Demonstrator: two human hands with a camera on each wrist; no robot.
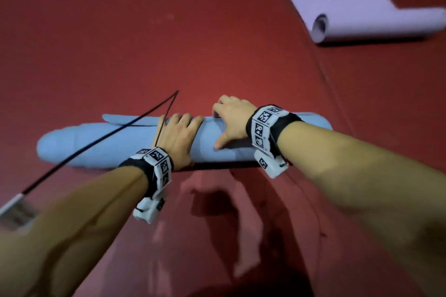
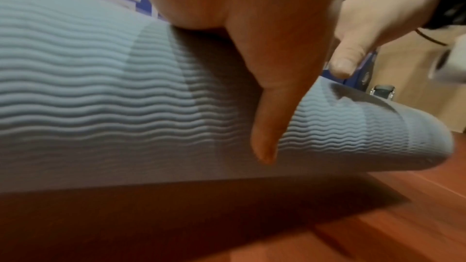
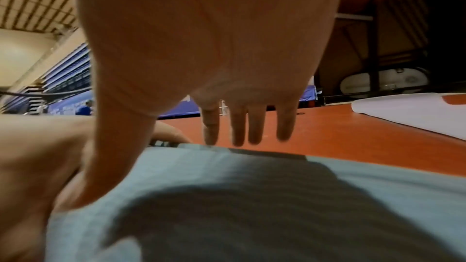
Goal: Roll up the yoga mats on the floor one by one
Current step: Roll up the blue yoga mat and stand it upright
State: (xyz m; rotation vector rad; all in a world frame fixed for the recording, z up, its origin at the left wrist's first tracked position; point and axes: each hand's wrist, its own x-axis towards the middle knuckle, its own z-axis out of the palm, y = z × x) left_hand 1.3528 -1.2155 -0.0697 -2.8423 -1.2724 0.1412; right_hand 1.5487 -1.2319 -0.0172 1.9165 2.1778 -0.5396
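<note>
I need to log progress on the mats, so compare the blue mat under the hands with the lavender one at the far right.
The blue mat is rolled almost fully, only a short flap still flat; the lavender mat is rolled only at its near end, the rest flat. The left hand and right hand rest on the blue mat; nothing touches the lavender mat. Both lie on the red floor.

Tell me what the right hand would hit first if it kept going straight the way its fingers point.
Probably just the red floor. The right hand lies over the blue roll, its fingers reaching past the roll's far side. Beyond them the wrist view shows only bare floor; the lilac mat lies off to the right.
</note>
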